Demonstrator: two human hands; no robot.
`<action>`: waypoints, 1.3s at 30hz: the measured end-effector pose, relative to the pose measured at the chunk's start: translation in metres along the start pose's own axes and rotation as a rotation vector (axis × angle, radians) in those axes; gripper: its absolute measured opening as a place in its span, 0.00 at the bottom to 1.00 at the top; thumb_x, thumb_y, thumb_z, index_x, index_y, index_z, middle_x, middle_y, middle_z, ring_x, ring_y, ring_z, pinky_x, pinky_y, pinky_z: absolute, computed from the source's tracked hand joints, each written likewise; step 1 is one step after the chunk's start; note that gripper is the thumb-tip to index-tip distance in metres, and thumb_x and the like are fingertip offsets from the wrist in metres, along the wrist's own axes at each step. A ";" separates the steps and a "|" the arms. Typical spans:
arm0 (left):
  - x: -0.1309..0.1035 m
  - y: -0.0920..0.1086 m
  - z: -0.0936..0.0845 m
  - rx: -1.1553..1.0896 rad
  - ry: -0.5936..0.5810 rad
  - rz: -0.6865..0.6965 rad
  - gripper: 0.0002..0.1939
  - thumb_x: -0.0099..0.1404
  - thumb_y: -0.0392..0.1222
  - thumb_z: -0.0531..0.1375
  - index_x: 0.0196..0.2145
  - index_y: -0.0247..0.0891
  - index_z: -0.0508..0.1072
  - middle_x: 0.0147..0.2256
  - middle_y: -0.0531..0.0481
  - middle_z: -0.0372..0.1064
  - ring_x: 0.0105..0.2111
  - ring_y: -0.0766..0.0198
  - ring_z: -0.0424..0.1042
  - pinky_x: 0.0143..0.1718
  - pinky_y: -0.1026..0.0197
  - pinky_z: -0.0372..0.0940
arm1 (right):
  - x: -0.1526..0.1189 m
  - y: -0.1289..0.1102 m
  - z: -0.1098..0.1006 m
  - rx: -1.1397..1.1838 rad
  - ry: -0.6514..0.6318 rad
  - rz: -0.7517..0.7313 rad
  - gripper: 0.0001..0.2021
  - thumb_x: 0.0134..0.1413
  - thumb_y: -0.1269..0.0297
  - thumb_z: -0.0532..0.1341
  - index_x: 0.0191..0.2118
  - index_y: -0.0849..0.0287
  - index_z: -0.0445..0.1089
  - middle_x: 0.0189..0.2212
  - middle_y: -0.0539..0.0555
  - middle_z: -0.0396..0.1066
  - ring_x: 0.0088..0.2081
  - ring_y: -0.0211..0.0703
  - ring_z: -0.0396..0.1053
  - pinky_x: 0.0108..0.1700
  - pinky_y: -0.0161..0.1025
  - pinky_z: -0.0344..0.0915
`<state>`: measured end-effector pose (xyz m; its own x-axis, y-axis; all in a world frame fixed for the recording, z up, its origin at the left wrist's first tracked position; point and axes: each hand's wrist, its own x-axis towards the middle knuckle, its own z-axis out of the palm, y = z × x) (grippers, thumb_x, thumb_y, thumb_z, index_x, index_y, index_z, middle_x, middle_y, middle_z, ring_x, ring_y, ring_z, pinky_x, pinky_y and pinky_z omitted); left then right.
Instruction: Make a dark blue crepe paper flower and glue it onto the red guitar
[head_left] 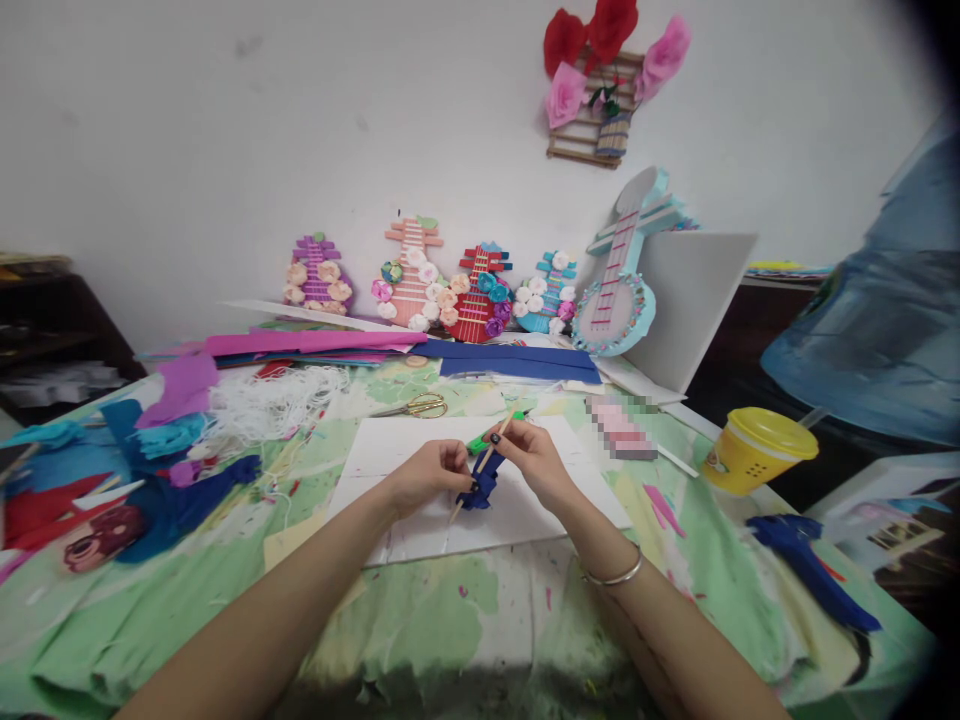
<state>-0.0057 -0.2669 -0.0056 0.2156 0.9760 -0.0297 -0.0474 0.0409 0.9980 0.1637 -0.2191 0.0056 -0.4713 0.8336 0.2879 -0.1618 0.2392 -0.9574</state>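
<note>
1 table (pixel 465 610) bears 1 white board (pixel 592 505), bare toward its right edge. Above it, the left hand (pixel 435 470) and right hand (pixel 531 460) have closed fingers, gripping respectively blue paper (pixel 481 493) and 1 thin stick (pixel 512 412).

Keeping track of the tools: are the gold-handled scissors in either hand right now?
No: the scissors lie on the tablecloth, while the left hand touches dark blue paper and the right hand holds a stick.
</note>
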 end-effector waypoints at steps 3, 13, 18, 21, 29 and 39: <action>-0.001 0.000 0.000 0.002 -0.007 -0.005 0.16 0.42 0.29 0.63 0.20 0.36 0.56 0.18 0.59 0.59 0.19 0.74 0.57 0.24 0.66 0.53 | 0.000 0.000 0.000 -0.005 0.003 -0.002 0.14 0.43 0.54 0.66 0.28 0.61 0.68 0.25 0.51 0.69 0.28 0.38 0.66 0.34 0.37 0.62; 0.000 -0.002 -0.001 -0.011 -0.023 -0.003 0.16 0.43 0.29 0.63 0.20 0.37 0.56 0.18 0.59 0.59 0.19 0.74 0.57 0.24 0.66 0.52 | 0.000 0.000 0.000 -0.005 0.002 0.006 0.14 0.43 0.55 0.66 0.28 0.61 0.68 0.24 0.51 0.69 0.28 0.38 0.67 0.34 0.37 0.62; 0.000 0.000 -0.001 -0.012 -0.037 -0.006 0.17 0.43 0.29 0.62 0.20 0.37 0.54 0.18 0.59 0.58 0.19 0.73 0.56 0.24 0.66 0.52 | 0.000 0.001 0.000 0.000 -0.011 0.007 0.14 0.43 0.55 0.66 0.28 0.61 0.69 0.24 0.51 0.70 0.28 0.39 0.67 0.34 0.38 0.62; 0.000 0.001 0.000 -0.005 -0.045 -0.004 0.17 0.42 0.28 0.62 0.20 0.37 0.53 0.18 0.60 0.57 0.19 0.74 0.55 0.24 0.66 0.51 | 0.001 0.002 0.000 0.001 -0.008 0.010 0.14 0.43 0.55 0.66 0.28 0.62 0.69 0.24 0.51 0.70 0.28 0.38 0.67 0.34 0.38 0.63; 0.000 -0.001 0.000 0.005 -0.047 -0.005 0.17 0.43 0.29 0.62 0.20 0.37 0.53 0.18 0.60 0.57 0.19 0.74 0.54 0.23 0.66 0.50 | 0.001 0.002 0.000 0.008 -0.011 0.010 0.14 0.43 0.55 0.66 0.27 0.62 0.69 0.24 0.51 0.70 0.28 0.38 0.67 0.34 0.37 0.62; -0.001 0.001 0.000 0.018 -0.053 -0.006 0.17 0.43 0.29 0.61 0.20 0.38 0.53 0.18 0.60 0.54 0.19 0.74 0.53 0.23 0.66 0.49 | 0.000 0.000 -0.001 -0.007 -0.011 0.008 0.15 0.45 0.52 0.64 0.27 0.62 0.71 0.24 0.51 0.69 0.27 0.37 0.66 0.33 0.37 0.62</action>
<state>-0.0063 -0.2673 -0.0045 0.2674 0.9630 -0.0331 -0.0283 0.0422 0.9987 0.1641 -0.2186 0.0058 -0.4823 0.8297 0.2809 -0.1520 0.2366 -0.9597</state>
